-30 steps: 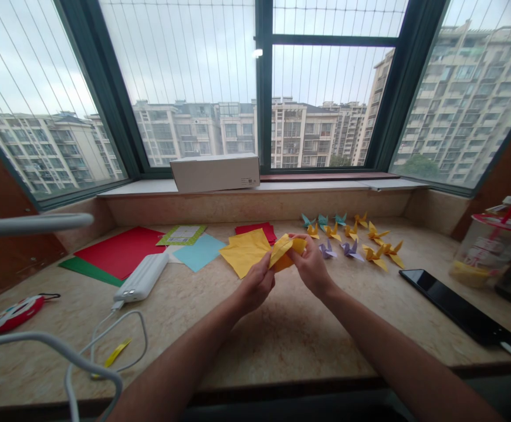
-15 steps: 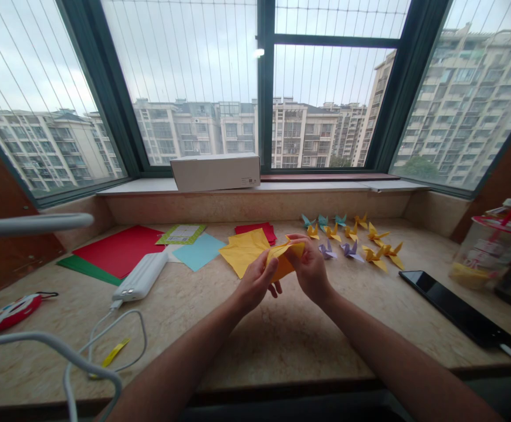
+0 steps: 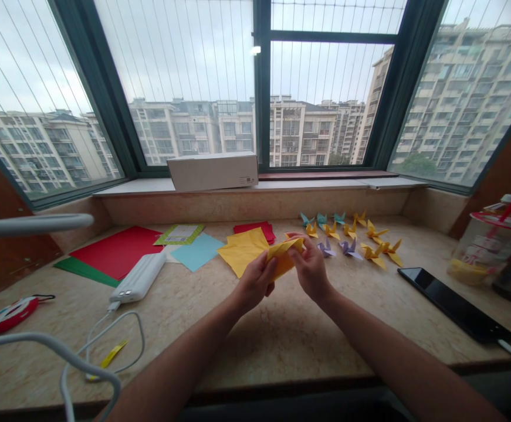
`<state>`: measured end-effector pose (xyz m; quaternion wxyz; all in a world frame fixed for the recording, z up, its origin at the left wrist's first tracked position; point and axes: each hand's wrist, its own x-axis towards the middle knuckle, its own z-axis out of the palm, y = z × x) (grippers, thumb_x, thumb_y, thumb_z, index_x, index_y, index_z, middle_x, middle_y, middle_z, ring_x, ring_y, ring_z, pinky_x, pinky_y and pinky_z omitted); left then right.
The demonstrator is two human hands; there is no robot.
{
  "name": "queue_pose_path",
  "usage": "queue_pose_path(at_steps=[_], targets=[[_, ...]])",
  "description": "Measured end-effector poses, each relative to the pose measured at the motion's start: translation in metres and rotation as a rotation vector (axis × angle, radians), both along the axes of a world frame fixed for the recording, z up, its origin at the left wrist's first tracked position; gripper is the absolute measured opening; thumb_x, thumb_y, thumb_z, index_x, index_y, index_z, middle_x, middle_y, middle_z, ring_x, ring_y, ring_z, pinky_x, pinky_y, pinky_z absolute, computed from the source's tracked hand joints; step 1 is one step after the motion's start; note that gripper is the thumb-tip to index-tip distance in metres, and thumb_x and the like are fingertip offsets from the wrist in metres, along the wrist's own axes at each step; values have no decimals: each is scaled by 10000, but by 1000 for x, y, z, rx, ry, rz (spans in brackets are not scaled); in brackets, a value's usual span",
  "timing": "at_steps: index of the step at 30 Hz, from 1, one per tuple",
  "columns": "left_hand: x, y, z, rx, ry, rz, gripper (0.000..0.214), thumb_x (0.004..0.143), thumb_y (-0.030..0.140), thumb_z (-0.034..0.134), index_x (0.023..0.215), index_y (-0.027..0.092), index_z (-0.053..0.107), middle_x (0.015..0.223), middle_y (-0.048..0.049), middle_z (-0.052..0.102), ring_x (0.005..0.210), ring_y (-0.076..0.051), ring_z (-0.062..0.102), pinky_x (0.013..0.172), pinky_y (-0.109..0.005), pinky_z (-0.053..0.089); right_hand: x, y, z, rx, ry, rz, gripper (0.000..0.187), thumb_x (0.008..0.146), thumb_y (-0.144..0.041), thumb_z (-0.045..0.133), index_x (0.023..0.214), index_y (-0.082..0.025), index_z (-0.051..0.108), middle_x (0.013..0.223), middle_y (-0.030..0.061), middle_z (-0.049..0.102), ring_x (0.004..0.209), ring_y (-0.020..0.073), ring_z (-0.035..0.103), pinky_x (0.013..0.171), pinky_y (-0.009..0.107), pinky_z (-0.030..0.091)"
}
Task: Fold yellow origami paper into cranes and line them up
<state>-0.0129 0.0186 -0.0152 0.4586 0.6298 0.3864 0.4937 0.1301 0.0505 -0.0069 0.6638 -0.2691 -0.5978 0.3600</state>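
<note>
At the far left of the frame a white cable (image 3: 105,346) loops over the speckled stone tabletop (image 3: 281,340) toward a ribbed white power bank (image 3: 138,277). Behind it lie flat sheets of paper: a red sheet (image 3: 117,251) over a green sheet (image 3: 79,269), then a light blue sheet (image 3: 198,251). Just left of centre is a loose stack of yellow sheets (image 3: 240,252). At centre the left hand (image 3: 255,282) and the right hand (image 3: 313,271) meet on the folded yellow paper (image 3: 284,257), which is held just above the tabletop, in front of the stack. Its long axis runs across the frame, rising slightly to the right. The left fingers are closed in a pinch on its lower left end and the right fingers are closed over its upper right end, so both hands touch it and neither is nearer. The paper looks thin and matte, with sharp creases. To the right, small paper cranes (image 3: 352,234) in yellow, teal and purple stand in loose rows. Beyond them a glossy black phone (image 3: 455,305) lies flat, near a clear plastic cup (image 3: 486,249) at the right edge.
</note>
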Motion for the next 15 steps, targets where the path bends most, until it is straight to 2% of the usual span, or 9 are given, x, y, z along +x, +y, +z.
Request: queue_pose_path(at_steps=[6,9,12,15], targets=[[-1,-1,3,19,33,23,411,906,543,483,956,139,543,455,87,402,318,-52,340,317,-158,237,4,8,2,-113,140,6,217,774,-321,644,951,-218,574,1157,81,622,795,155,630,707,300,521],[-1,-1,4,10,5,29,404,903,540,490,956,143,541,460,91,395,314,-51,339,314,-158,237,5,11,3,-139,185,60,253,788,-353,651,993,-225,573,1155,84,633,827,167,644,711,299,531],[0,-1,6,15,-67,78,389,893,541,502,908,153,527,510,83,418,316,-42,346,310,-159,239,5,9,4,-190,211,178,315,860,-437,575,1096,-229,564,1072,86,676,880,197,668,741,324,545],[0,-2,8,24,-104,115,390,878,546,523,868,156,521,533,76,437,319,-36,358,313,-159,245,4,6,4,-261,150,330,408,883,-510,542,1156,-208,577,1032,95,704,911,226,683,768,349,551]])
